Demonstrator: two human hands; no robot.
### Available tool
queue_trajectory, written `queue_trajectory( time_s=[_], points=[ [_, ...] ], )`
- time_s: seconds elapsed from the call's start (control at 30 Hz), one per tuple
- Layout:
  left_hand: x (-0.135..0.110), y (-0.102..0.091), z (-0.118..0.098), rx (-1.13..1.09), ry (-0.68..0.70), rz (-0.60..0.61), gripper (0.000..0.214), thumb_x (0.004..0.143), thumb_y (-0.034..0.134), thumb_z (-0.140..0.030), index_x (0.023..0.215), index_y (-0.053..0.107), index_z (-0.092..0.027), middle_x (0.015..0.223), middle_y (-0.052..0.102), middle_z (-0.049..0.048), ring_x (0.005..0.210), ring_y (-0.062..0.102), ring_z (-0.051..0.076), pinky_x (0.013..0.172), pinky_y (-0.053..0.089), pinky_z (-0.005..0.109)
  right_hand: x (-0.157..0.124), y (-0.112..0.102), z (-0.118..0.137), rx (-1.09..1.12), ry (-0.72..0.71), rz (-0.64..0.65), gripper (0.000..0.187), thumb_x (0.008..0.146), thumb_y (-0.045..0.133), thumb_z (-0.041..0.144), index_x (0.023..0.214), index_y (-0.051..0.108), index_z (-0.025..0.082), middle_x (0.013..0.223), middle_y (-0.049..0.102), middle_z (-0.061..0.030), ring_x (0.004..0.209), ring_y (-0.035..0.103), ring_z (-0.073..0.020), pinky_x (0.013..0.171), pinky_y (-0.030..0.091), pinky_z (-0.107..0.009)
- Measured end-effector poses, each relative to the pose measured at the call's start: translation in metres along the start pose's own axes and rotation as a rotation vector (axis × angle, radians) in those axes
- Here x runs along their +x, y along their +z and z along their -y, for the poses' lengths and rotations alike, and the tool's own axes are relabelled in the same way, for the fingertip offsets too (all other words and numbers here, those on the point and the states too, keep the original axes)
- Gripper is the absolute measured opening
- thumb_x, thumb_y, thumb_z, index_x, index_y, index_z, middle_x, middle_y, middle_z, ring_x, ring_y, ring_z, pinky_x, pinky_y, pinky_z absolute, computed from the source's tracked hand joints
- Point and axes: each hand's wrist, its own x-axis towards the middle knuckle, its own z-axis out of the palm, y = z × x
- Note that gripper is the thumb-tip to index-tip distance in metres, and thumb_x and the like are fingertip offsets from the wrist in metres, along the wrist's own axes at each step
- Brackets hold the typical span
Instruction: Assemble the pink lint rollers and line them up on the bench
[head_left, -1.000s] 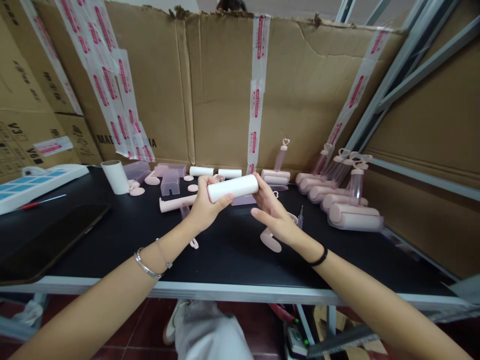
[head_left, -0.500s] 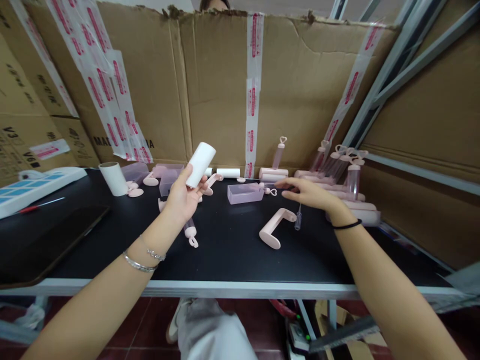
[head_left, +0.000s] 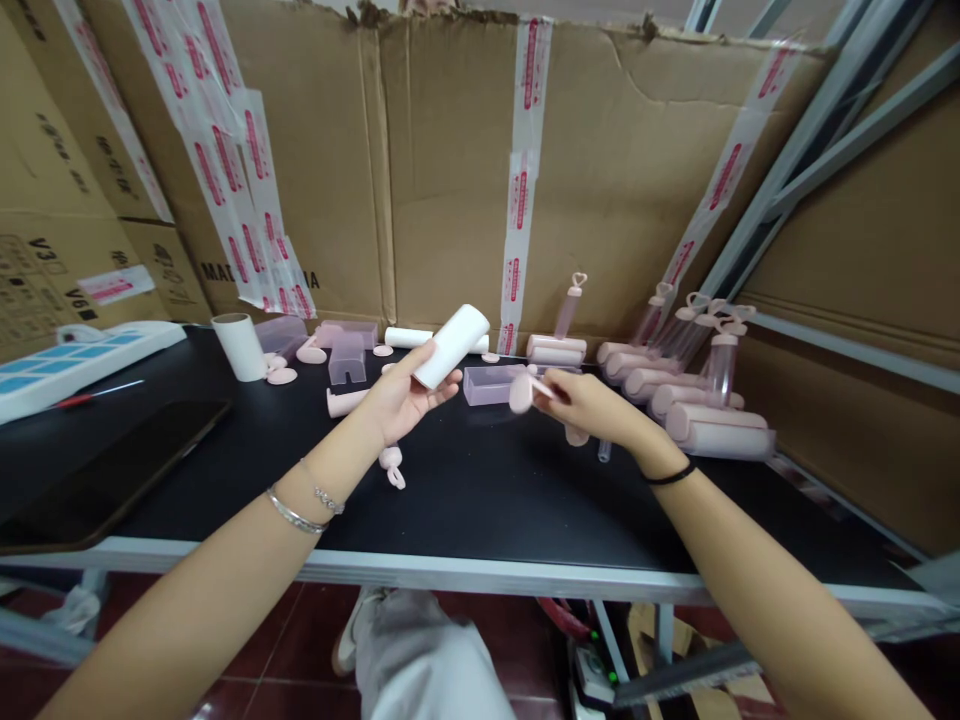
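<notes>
My left hand (head_left: pixel 401 402) is closed round a white roll (head_left: pixel 459 340), tilted up to the right above the table. My right hand (head_left: pixel 589 402) grips a pale pink U-shaped bracket (head_left: pixel 523 394), lifted off the table; part of it is hidden by the fingers. Just behind that bracket lies an open lilac plastic box (head_left: pixel 484 386). A screwdriver (head_left: pixel 604 451) lies beneath my right wrist, partly covered. Near my left wrist rests a small pink piece with a loop (head_left: pixel 392 465).
Several pink holders with white rolls (head_left: pixel 720 430) line the right side, some with clear heart-topped tubes. Left stand a white roll (head_left: pixel 240 348), lilac boxes (head_left: pixel 347 358), a dark phone or tablet (head_left: pixel 112 470) and a blue-and-white case (head_left: pixel 82 365). A cardboard wall (head_left: pixel 450 180) closes the back.
My right hand has come down and left, taking the pink bracket off the table. My left hand has moved right with the white roll, which now tilts more. The view has shifted slightly.
</notes>
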Motion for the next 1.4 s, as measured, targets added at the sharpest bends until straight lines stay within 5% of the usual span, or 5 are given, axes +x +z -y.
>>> queue_trajectory(
  time_s=[0.2, 0.37, 0.53, 0.97, 1.4],
  points=[
    [0.003, -0.002, 0.012, 0.184, -0.034, 0.078, 0.035, 0.077, 0.069, -0.039, 0.105, 0.059, -0.019, 0.075, 0.064, 0.0028, 0.055, 0.059, 0.011, 0.041, 0.044, 0.018, 0.002, 0.008, 0.006, 0.507, 0.201, -0.181, 0.041, 0.084, 0.048, 0.059, 0.102, 0.041, 0.023, 0.06, 0.049, 0.0073, 0.04, 0.046, -0.0096, 0.039, 0.037, -0.022],
    [-0.004, 0.003, 0.017, 0.23, -0.068, 0.164, 0.032, 0.08, 0.068, -0.034, 0.106, 0.058, -0.018, 0.087, 0.066, 0.0067, 0.071, 0.066, 0.016, 0.062, 0.058, 0.03, 0.006, 0.032, 0.022, 0.888, 0.242, -0.197, 0.053, 0.077, 0.042, 0.076, 0.086, 0.04, 0.023, 0.069, 0.051, 0.0051, 0.042, 0.044, -0.0063, 0.04, 0.037, -0.022],
    [-0.007, 0.001, 0.023, 0.35, -0.13, 0.313, 0.03, 0.075, 0.072, -0.031, 0.096, 0.061, -0.013, 0.094, 0.066, 0.0102, 0.087, 0.066, 0.021, 0.075, 0.057, 0.037, 0.003, 0.046, 0.035, 1.057, 0.309, -0.174, 0.048, 0.077, 0.051, 0.069, 0.093, 0.043, 0.024, 0.072, 0.056, 0.0036, 0.052, 0.053, -0.0105, 0.049, 0.048, -0.027],
    [0.004, -0.007, 0.029, 0.678, 0.148, 0.388, 0.065, 0.063, 0.079, -0.026, 0.121, 0.053, -0.017, 0.124, 0.061, 0.0132, 0.116, 0.057, 0.029, 0.096, 0.044, 0.043, -0.003, 0.043, 0.039, 0.983, -0.053, -0.144, 0.045, 0.08, 0.057, 0.061, 0.104, 0.049, 0.024, 0.097, 0.058, -0.0032, 0.088, 0.059, -0.0167, 0.084, 0.052, -0.036],
    [0.002, -0.005, 0.031, 0.678, 0.191, 0.434, 0.063, 0.066, 0.078, -0.032, 0.12, 0.052, -0.017, 0.125, 0.06, 0.0135, 0.115, 0.058, 0.03, 0.097, 0.044, 0.043, -0.004, 0.045, 0.041, 0.988, -0.09, -0.101, 0.046, 0.08, 0.058, 0.058, 0.11, 0.048, 0.025, 0.107, 0.059, -0.0057, 0.095, 0.06, -0.0207, 0.085, 0.052, -0.038]
  ],
)
